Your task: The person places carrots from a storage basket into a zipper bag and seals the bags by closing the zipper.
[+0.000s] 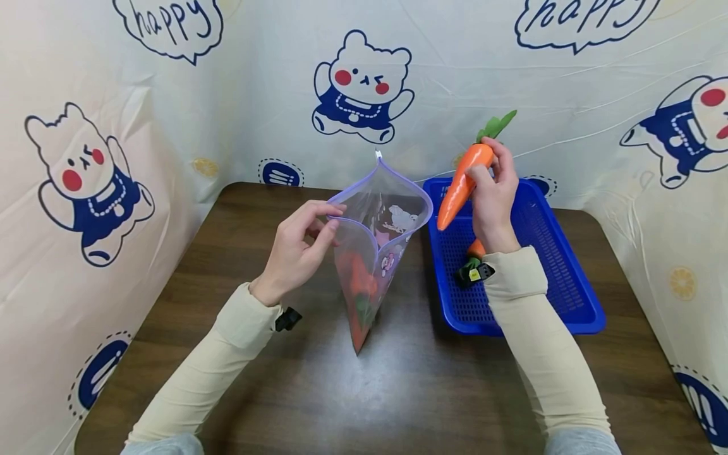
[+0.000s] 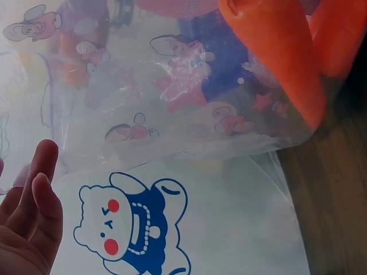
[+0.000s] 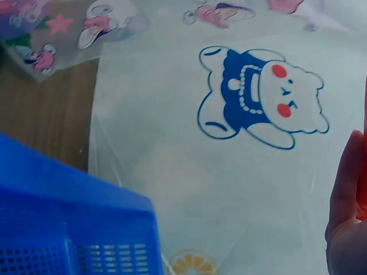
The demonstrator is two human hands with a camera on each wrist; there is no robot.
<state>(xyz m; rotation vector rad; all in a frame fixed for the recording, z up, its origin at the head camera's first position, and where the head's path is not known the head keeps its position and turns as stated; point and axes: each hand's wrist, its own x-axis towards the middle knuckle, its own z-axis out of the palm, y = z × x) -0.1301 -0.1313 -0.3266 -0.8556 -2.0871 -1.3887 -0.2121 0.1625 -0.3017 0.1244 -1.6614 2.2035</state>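
Note:
In the head view, a clear zip bag [image 1: 389,218] with a purple rim stands with its mouth spread wide. Orange carrots [image 2: 281,57] lie inside it, low down. The left hand [image 1: 298,246] pinches the left side of the rim between thumb and fingers. To the right, the right hand [image 1: 493,196] grips another carrot [image 1: 463,183] by its thick end, leaves up and tip pointing down-left. This carrot is above the blue basket [image 1: 569,278], beside the bag's mouth. Only a sliver of it shows at the edge of the right wrist view.
Inside the basket lies one more carrot [image 1: 476,248], partly hidden by the right wrist. Basket and bag are on a dark wooden table [image 1: 239,385]. A pale printed curtain [image 1: 244,114] hangs behind and at both sides.

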